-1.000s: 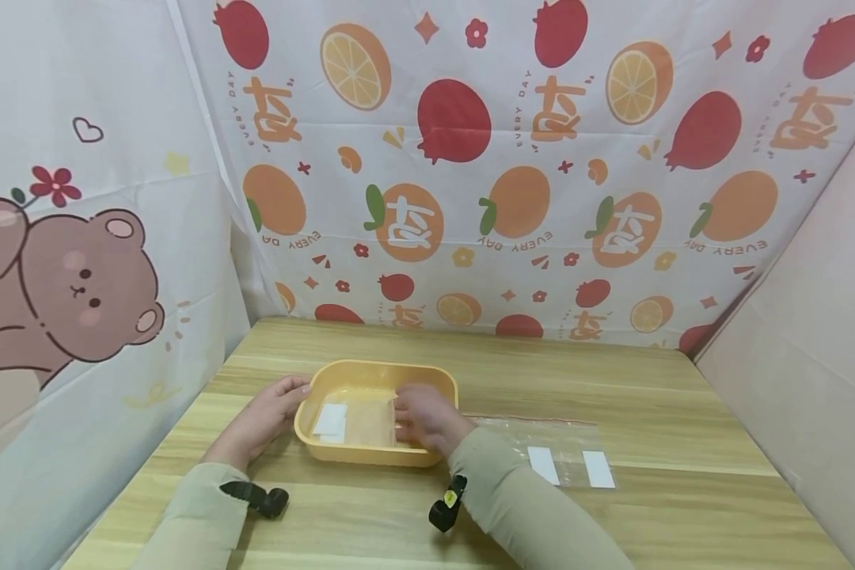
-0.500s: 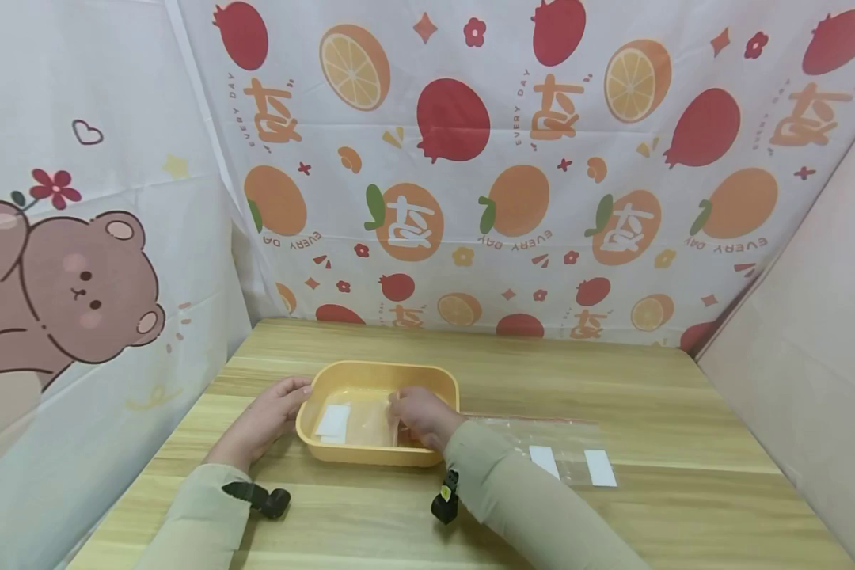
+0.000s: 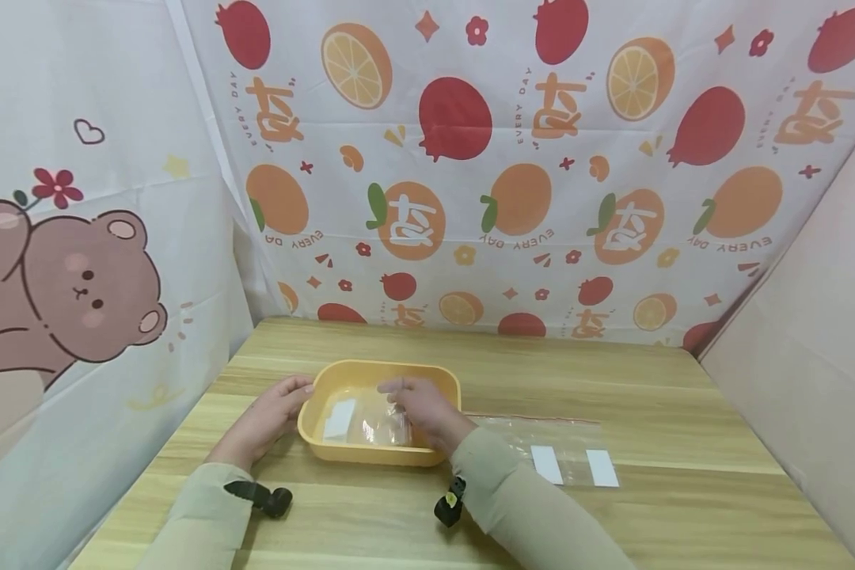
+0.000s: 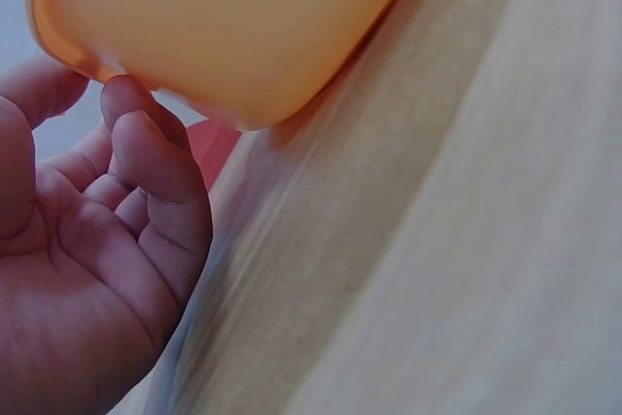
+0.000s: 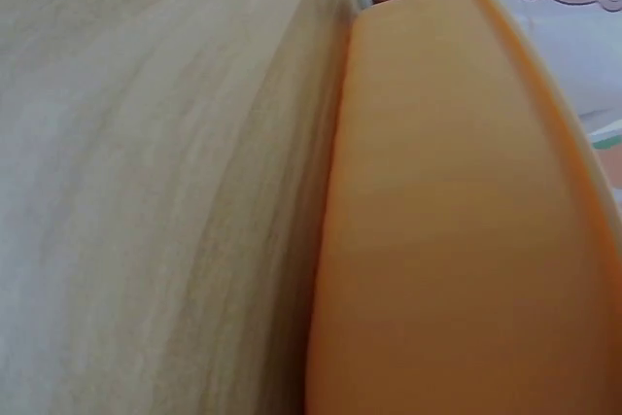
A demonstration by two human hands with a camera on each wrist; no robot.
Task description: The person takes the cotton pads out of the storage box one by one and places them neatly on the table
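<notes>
A yellow plastic basin [image 3: 378,455] stands on the wooden table. My left hand [image 3: 274,412] holds its left end, the thumb at the rim and curled fingers against the outer wall in the left wrist view. Inside the basin lies a clear plastic bag [image 3: 378,429] with a white label [image 3: 339,419] at its left. My right hand [image 3: 427,412] reaches over the basin's right side and pinches the bag's right part, with the index finger stretched out leftward. The right wrist view shows only the basin's outer wall [image 5: 457,201] and not the right hand's fingertips.
A clear zip bag [image 3: 573,435] with two white labels [image 3: 602,468] lies flat on the table [image 3: 684,475] to the right of the basin, partly behind the right sleeve. A fruit-print curtain [image 3: 470,182] hangs at the back, a bear-print one [image 3: 89,285] at the left.
My right hand has shifted slightly within the basin, its index finger now straighter. The bag in the basin is now shiny and creased, its label tilted. The left hand stays at the rim.
</notes>
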